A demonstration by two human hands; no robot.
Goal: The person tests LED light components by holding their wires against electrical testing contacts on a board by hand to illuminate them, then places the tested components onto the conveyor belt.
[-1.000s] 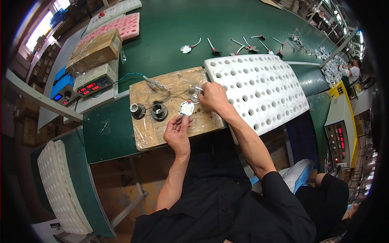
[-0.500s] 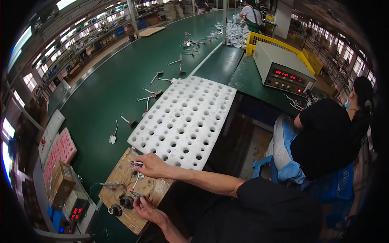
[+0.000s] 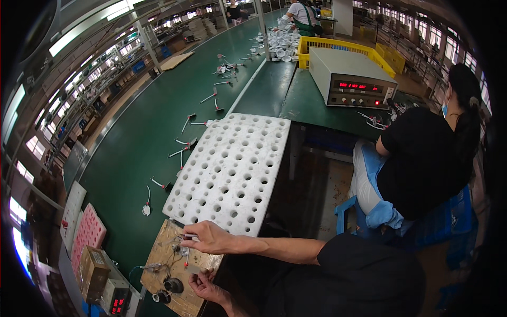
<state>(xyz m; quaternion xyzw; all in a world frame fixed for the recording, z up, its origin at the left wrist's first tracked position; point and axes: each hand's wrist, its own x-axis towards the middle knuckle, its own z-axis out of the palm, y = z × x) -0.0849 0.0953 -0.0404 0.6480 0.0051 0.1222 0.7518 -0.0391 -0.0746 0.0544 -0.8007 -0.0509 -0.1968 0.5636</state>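
My right hand [image 3: 208, 238], the upper one, is closed around a slim silver tool [image 3: 189, 236] that looks like tweezers. Below it, my left hand [image 3: 207, 286] pinches a small flat grey part [image 3: 196, 269]. A white wire with a red end [image 3: 186, 259] rises from that part toward the tool; whether the tool touches it I cannot tell. Both hands are over a worn wooden board [image 3: 203, 259]. Dark round fittings [image 3: 173, 285] and thin cables lie on the board beside my left hand.
A white foam tray [image 3: 227, 174] full of holes lies beyond the board. Wired parts [image 3: 146, 208] are scattered along the green conveyor [image 3: 121, 179]. A bench meter [image 3: 351, 79] stands before a yellow crate [image 3: 338, 43]. At right sits a co-worker [image 3: 417, 153]; a smaller meter [image 3: 117, 298] is lower left.
My view has shifted, so the scene sits differently in the picture. My left hand has turned the flat part, which now shows a broader pale face. Both hands keep their holds.
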